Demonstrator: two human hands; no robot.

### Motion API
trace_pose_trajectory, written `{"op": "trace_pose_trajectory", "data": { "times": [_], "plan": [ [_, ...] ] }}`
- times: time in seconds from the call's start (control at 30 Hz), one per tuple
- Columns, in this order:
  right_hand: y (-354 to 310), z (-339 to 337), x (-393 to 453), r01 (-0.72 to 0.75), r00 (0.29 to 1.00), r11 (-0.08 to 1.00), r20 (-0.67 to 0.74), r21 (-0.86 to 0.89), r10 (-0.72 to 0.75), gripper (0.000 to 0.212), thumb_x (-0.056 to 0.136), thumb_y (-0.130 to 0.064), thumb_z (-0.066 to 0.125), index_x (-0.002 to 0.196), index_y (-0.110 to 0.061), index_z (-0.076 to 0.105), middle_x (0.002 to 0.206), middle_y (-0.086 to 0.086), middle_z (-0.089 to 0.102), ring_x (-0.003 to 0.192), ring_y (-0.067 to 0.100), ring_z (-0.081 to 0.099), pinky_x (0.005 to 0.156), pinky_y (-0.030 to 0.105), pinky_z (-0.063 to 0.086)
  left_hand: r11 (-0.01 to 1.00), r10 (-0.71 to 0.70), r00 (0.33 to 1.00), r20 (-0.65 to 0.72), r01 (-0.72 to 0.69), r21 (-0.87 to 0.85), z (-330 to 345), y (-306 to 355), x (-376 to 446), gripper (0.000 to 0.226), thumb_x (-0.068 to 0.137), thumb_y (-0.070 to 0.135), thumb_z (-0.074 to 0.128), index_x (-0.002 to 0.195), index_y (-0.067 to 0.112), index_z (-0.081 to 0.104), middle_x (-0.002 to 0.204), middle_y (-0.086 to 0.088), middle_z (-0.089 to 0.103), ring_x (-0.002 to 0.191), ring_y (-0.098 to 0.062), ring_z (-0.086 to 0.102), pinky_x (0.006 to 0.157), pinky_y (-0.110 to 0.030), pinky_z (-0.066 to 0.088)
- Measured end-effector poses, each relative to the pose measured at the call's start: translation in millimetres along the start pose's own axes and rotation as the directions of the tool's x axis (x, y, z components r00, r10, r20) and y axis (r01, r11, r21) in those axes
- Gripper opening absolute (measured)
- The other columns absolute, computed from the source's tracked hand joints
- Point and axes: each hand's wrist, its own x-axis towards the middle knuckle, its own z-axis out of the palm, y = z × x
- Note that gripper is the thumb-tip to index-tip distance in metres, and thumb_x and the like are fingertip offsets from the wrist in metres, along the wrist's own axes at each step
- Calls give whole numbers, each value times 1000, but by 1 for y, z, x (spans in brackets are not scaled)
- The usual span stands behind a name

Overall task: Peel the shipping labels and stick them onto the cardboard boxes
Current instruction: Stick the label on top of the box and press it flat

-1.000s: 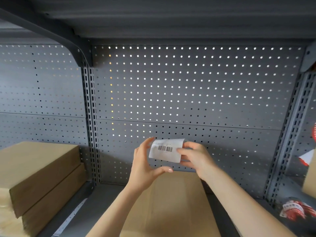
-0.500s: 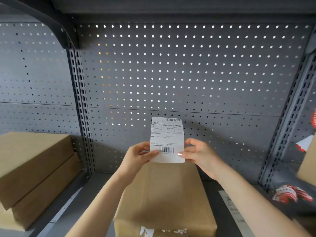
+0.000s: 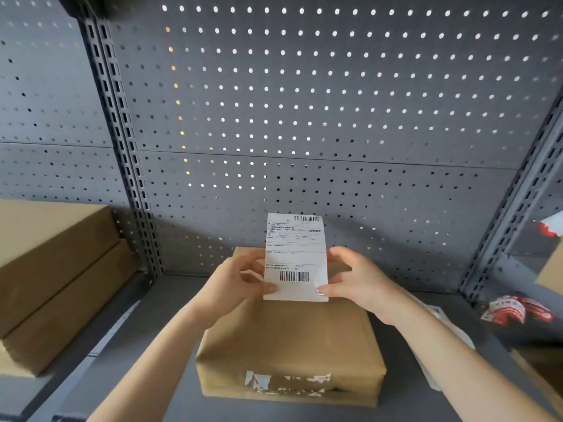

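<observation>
A white shipping label (image 3: 295,254) with barcodes at its top and bottom stands upright, printed side toward me, above a brown cardboard box (image 3: 289,345). My left hand (image 3: 234,278) pinches its lower left edge and my right hand (image 3: 356,278) pinches its lower right edge. The label's bottom edge hovers over the far half of the box top; I cannot tell if it touches. The box lies flat on the grey shelf, with torn white label scraps on its near face.
Two stacked cardboard boxes (image 3: 51,275) sit at the left. Grey pegboard (image 3: 304,102) backs the shelf, with slotted uprights on both sides. White sheets (image 3: 432,336) lie right of the box. Red-and-white packaging (image 3: 518,309) and another box edge (image 3: 545,376) are at the right.
The label went from folded and small between my hands to fully unfurled and upright. The view tilted downward, so the box and its near face now show in full.
</observation>
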Motion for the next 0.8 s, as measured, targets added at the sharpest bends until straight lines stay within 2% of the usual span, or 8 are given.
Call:
{"op": "trace_pose_trajectory", "data": {
  "times": [0.07,0.13,0.23,0.4,0.5,0.63,0.8],
  "plan": [
    [4,2,-2,-19,1000,999,22,-40,20,63,70,-5,79,123,-23,51,118,-12,64,83,8,71,90,34,51,998,-23,1000,17,22,51,1,-4,-3,50,67,11,82,107,36,66,79,11,69,65,-6,64,71,-17,47],
    [7,2,-3,-21,999,998,36,-59,23,60,69,-6,79,120,-24,53,116,-11,66,82,10,71,91,36,52,995,-41,999,32,38,94,2,-7,-6,52,66,13,83,110,34,65,86,6,70,65,-7,63,69,-14,46],
    [9,4,-6,-17,998,996,54,-85,22,60,69,-6,79,120,-26,54,123,-10,62,81,9,71,90,36,53,987,-48,998,34,42,157,4,-8,-9,56,65,13,84,115,30,63,92,-2,69,63,-8,61,63,-9,44],
    [11,6,-9,-16,997,995,69,-100,23,64,68,-9,81,123,-27,53,136,-8,54,79,8,71,92,42,52,975,-33,999,31,25,222,4,-5,-14,56,64,14,84,113,32,62,93,2,68,63,-9,62,63,-8,45],
    [11,9,-11,-13,998,994,63,-109,20,62,68,-10,81,121,-27,54,136,-7,53,76,9,71,91,40,53,966,-26,999,23,19,257,3,-5,-15,56,64,15,85,112,33,62,94,3,67,65,-10,64,63,-8,46],
    [11,12,-13,-8,999,993,52,-122,14,63,67,-11,82,121,-27,54,136,-8,53,78,11,71,88,38,54,955,-23,1000,14,18,297,3,-7,-15,60,63,17,85,116,31,61,96,4,67,68,-13,67,69,-15,50],
    [9,13,-16,-7,999,989,40,-151,13,62,68,-10,81,121,-26,53,133,-10,52,76,12,70,84,33,55,949,-11,1000,17,5,314,4,-8,-15,62,63,17,84,119,30,60,94,6,67,61,-3,64,66,-9,48]
  ]
}}
